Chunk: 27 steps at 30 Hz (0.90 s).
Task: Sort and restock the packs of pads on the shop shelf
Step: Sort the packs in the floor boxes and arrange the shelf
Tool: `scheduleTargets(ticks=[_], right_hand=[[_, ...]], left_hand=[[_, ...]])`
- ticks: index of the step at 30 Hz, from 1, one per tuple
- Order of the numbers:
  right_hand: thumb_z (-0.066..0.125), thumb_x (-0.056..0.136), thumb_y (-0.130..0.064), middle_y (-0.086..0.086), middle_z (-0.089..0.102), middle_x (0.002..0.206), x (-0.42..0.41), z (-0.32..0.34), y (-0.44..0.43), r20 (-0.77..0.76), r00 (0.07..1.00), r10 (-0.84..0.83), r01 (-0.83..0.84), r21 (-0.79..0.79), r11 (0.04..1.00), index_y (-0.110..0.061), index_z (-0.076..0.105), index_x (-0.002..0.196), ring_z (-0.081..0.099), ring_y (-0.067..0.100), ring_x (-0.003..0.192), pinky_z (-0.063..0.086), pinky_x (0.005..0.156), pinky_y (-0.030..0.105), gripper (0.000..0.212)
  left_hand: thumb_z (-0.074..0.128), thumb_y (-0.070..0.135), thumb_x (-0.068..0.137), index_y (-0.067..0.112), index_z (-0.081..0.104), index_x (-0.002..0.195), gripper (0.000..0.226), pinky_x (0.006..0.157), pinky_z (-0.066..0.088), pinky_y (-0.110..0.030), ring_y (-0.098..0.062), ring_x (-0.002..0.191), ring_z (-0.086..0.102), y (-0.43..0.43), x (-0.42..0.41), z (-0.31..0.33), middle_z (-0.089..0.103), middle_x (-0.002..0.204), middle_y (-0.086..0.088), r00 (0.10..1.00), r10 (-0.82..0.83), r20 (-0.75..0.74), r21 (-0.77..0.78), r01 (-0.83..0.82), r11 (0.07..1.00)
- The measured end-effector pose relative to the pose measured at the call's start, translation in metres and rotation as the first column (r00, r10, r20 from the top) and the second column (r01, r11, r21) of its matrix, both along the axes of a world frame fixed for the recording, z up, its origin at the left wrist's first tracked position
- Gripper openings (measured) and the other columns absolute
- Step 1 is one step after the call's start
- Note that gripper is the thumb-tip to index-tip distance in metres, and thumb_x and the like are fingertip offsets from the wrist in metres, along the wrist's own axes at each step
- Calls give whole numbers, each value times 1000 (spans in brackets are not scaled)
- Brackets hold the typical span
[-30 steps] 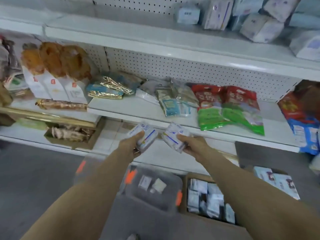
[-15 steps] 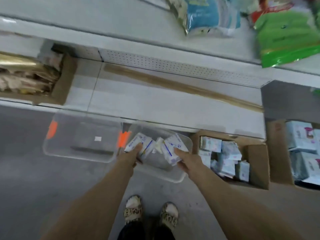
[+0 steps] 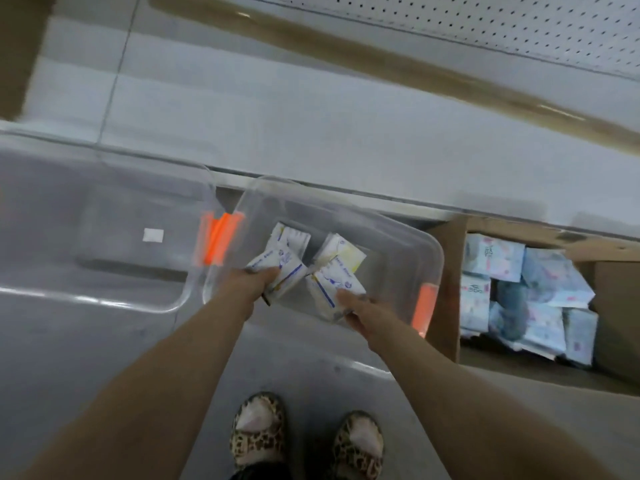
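Two packs (image 3: pixel 289 268), fingers (image 3: pixel 268 273) of left hand (image 3: pixel 254 285) and right hand (image 3: pixel 358 311) curled round one each, are over the clear bin (image 3: pixel 434 245): lay both flat.

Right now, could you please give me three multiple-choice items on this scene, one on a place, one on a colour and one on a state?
1. From the bin, the box lies: A to the left; B to the right; C inside it.
2. The bin's latches are: A orange; B green; C black.
3. The left hand and right hand: A are both empty; B each hold a pack; C share one pack.

1 B: the box sits right of the bin.
2 A: the latches show orange.
3 B: the left hand grips the left pack, the right hand the right pack.
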State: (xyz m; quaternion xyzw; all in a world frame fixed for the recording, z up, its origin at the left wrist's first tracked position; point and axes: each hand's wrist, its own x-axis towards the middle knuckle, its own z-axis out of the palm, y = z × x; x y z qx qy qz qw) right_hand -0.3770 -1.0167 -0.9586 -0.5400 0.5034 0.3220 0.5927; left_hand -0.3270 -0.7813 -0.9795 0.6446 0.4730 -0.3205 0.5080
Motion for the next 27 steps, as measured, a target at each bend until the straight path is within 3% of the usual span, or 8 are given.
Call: scheduleTargets(ticks=[3, 7, 12, 15, 17, 20, 22, 27], right_hand=[[85, 80, -14, 16, 74, 106, -4, -32, 2, -7, 1000, -19, 19, 3, 1000, 1, 67, 108, 74, 26, 89, 60, 61, 24, 37], [92, 72, -22, 17, 73, 113, -9, -54, 3, -19, 1000, 11, -10, 43, 999, 1, 63, 117, 73, 29, 100, 63, 77, 33, 59], [77, 90, -16, 10, 70, 104, -8, -48, 10, -121, 987, 110, -106, 46, 993, 4, 61, 126, 70, 19, 87, 56, 58, 20, 45], [75, 91, -25, 4, 53, 89, -9, -28, 10, -180, 953, 242, -252, -34, 967, -2, 55, 127, 55, 11, 67, 43, 42, 18, 47], [77, 89, -28, 4, 51, 84, -9, -10, 10, -195, 937, 289, -305, -58, 951, -2, 56, 129, 52, 14, 68, 43, 50, 23, 52], [82, 84, -25, 8, 57, 118, -12, 27, 9, -113, 947, 299, -314, -159, 936, -6, 48, 143, 59, 24, 101, 51, 81, 34, 71], [81, 84, -22, 11, 53, 137, -10, 67, 8, -75, 946, 315, -323, -210, 923, -9, 45, 147, 57, 25, 114, 51, 90, 35, 74], [73, 90, -17, 9, 55, 139, 13, 186, 2, -2, 880, 475, -450, -328, 831, -9, 47, 145, 57, 24, 119, 47, 65, 16, 61]], left_hand=[[95, 48, 38, 2, 65, 100, 82, 92, 57, -52, -34, 95, 71, 8, -4, -34, 71, 103, -19, 999, -33, -36, -11, 33, 999], [89, 26, 73, 6, 62, 89, 37, 94, 55, -52, -37, 101, 69, 6, -7, -43, 69, 108, -23, 997, -52, -64, -4, 52, 999], [89, 33, 59, -2, 63, 105, 63, 90, 57, -47, -33, 94, 69, 3, -3, -34, 69, 103, -18, 989, -98, -110, 30, 101, 994], [81, 19, 83, -3, 60, 107, 39, 82, 48, -35, -28, 90, 58, -7, -2, -6, 60, 100, -15, 987, -134, -88, 129, 145, 981], [79, 17, 86, -4, 58, 111, 39, 80, 43, -34, -27, 92, 54, -13, -4, 14, 55, 101, -16, 985, -146, -89, 153, 159, 975], [80, 17, 84, -7, 48, 136, 65, 85, 43, -35, -35, 112, 56, -23, -7, 63, 54, 126, -22, 975, -215, -51, 166, 221, 961], [79, 16, 84, -1, 41, 145, 74, 92, 43, -36, -35, 127, 51, -29, -8, 100, 49, 143, -19, 961, -276, -4, 196, 272, 942], [78, 14, 83, 8, 51, 139, 62, 85, 34, -22, -26, 124, 54, -44, 0, 215, 58, 131, -5, 879, -462, 119, 276, 417, 866]])
